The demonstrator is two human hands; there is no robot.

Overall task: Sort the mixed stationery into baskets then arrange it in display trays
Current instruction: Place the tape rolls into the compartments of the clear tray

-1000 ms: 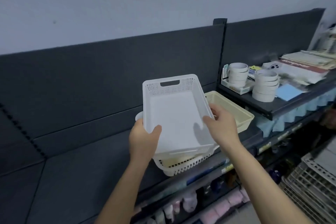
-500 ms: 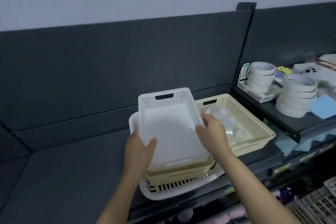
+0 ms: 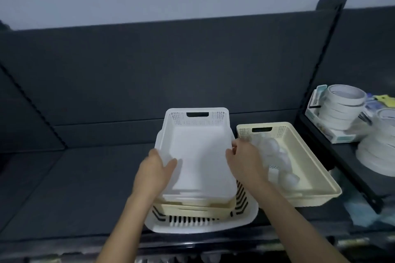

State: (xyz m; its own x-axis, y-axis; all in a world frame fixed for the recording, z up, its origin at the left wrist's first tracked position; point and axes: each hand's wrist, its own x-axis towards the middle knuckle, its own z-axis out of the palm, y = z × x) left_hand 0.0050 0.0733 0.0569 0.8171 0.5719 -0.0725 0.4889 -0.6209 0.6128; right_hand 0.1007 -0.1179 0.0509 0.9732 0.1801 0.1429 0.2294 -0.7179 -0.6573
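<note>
A white perforated basket sits on top of a stack: under it a cream basket, and below that a wide white slotted basket. My left hand grips the white basket's left rim, thumb inside. My right hand grips its right rim. Just to the right stands a second cream basket holding several small clear pieces.
The stack rests on a dark grey shelf with a dark back panel. On a higher shelf to the right, rolls of white tape sit in a small tray, with another tape stack beside it. An upright post divides the shelves.
The stack of baskets has come down from mid-air onto the shelf, left of the cream basket. Both hands stayed on the white basket's rims.
</note>
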